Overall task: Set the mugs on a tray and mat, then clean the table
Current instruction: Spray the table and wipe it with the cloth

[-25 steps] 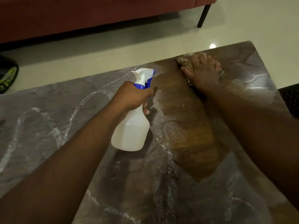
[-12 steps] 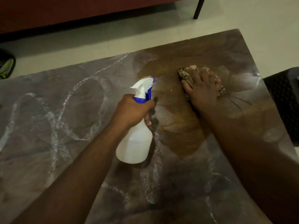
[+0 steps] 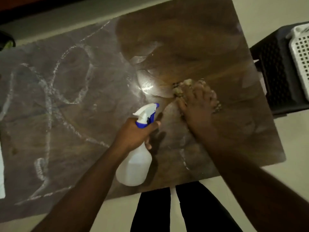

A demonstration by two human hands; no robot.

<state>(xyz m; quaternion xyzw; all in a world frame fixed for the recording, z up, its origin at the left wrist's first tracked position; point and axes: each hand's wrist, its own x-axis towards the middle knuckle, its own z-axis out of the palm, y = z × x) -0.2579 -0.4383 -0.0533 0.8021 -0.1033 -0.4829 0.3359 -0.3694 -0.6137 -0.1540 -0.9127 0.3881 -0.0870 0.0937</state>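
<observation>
The left grip [image 3: 133, 134] curls round the neck of a white spray bottle [image 3: 135, 166] held over the desk [image 3: 50, 131]; the right grip [image 3: 199, 106] presses flat-fingered on a cloth [image 3: 181, 87] at the desk's right part; that part looks wiped dark, while white foamy streaks [image 3: 48, 104] cover the left; no mugs, tray or mat show; cleaning seems partway done.
</observation>
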